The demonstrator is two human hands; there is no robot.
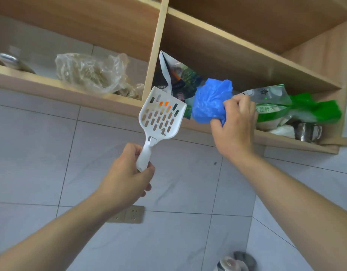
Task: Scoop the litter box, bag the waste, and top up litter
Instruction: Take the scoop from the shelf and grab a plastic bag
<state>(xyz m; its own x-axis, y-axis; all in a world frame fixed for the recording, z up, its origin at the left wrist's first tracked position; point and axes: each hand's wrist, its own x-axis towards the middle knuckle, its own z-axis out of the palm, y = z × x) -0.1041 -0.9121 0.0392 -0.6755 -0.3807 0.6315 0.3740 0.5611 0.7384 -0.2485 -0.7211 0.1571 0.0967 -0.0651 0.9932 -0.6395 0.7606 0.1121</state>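
My left hand (127, 176) grips the handle of a white slotted litter scoop (161, 114), held upright in front of the wooden shelf (102, 98). Its slotted head is empty. My right hand (235, 126) holds a crumpled blue plastic bag (209, 100) at the front edge of the shelf's right compartment. Behind the blue bag leans a dark printed pouch (174, 79). A green and clear bag (282, 108) with printed text lies to the right of my hand. No litter box is in view.
A clear plastic bag of brownish material (90, 72) lies in the left compartment. A steel cup (308, 132) stands at the shelf's right end. A wall socket (127, 214) sits on the tiled wall below. A round metal object (237, 262) shows at the bottom edge.
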